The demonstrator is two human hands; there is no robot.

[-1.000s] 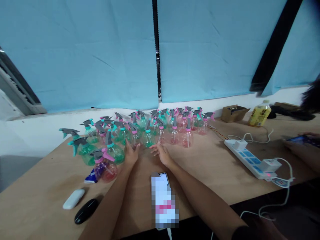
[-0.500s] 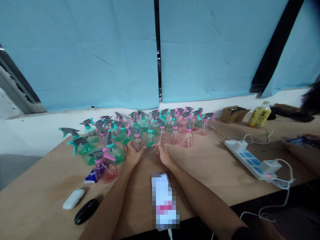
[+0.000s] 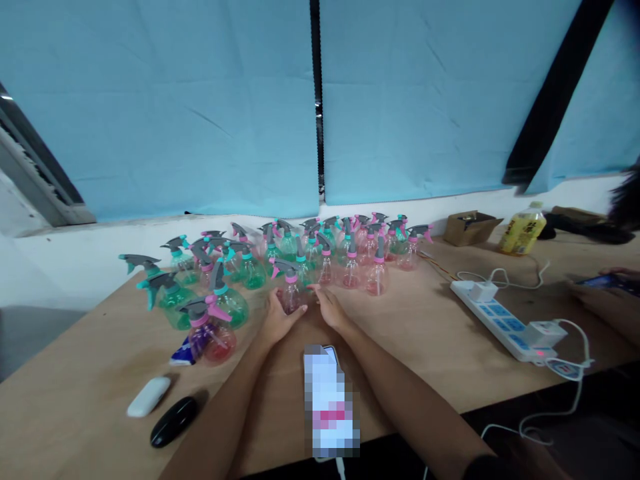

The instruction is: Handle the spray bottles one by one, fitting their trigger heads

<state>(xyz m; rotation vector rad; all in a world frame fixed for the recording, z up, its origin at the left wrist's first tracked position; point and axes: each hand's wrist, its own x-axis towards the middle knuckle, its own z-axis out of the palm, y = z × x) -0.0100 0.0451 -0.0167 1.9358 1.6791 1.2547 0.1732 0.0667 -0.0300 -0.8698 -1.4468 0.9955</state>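
My left hand [image 3: 280, 319] is wrapped round the lower body of a clear pink spray bottle [image 3: 292, 293] with a grey and pink trigger head. The bottle stands upright near the middle of the table. Just to its right is my right hand [image 3: 330, 308], fingers apart, with nothing in it. Behind both hands stand several more spray bottles in pink and green, among them a teal-collared one [image 3: 303, 270] close behind. Nearer on the left are a green spray bottle [image 3: 233, 307] and a pink one [image 3: 217, 343].
A phone [image 3: 330, 400] with a blurred screen lies between my forearms. At left are a white case [image 3: 149, 397], a black case [image 3: 174, 422] and a blue packet [image 3: 184, 352]. A power strip [image 3: 500, 320], cardboard box [image 3: 470, 229] and yellow drink bottle [image 3: 521, 230] occupy the right, beside another person's hand.
My left hand has brought the pink spray bottle to the right and slightly nearer, away from the green bottles beside it. My right hand has barely moved.
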